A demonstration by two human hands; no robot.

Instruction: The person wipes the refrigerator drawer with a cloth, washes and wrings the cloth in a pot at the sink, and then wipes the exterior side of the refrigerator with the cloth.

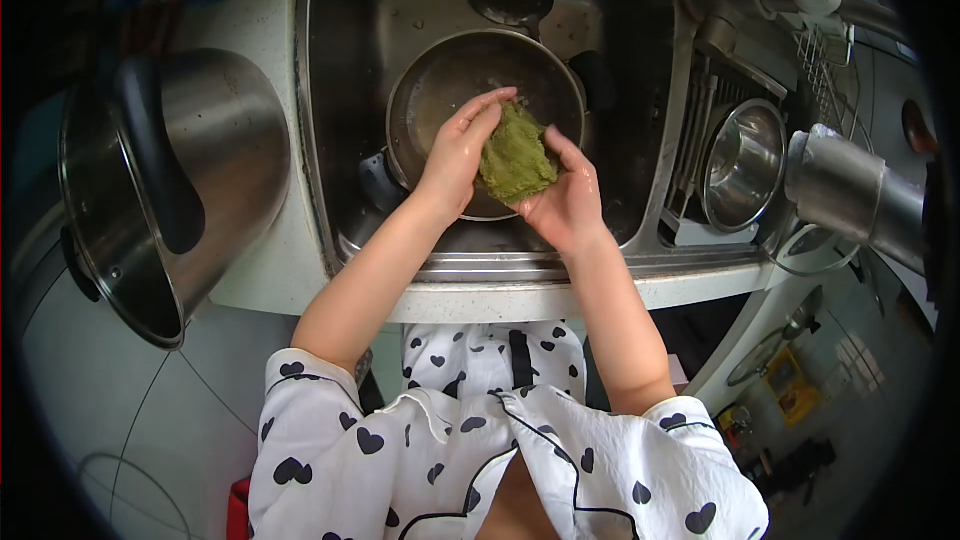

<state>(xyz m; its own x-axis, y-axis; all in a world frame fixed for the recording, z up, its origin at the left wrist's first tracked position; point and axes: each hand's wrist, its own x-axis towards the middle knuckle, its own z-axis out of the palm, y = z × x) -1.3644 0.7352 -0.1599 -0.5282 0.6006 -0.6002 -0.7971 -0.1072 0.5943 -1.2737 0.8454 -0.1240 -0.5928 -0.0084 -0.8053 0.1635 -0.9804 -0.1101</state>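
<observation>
A rough green clump [519, 155] is being clasped between the left grip [460, 152] and the right grip [572, 198], both being curved against its sides. Below them, a round metal pan [430, 90] is being enclosed by the sink [485, 265]; to their left, a large pot [225, 130] is being seen.

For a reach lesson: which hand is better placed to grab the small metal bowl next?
Probably the right hand: nearer the bowl, though it and the left hand hold the green lump.
</observation>
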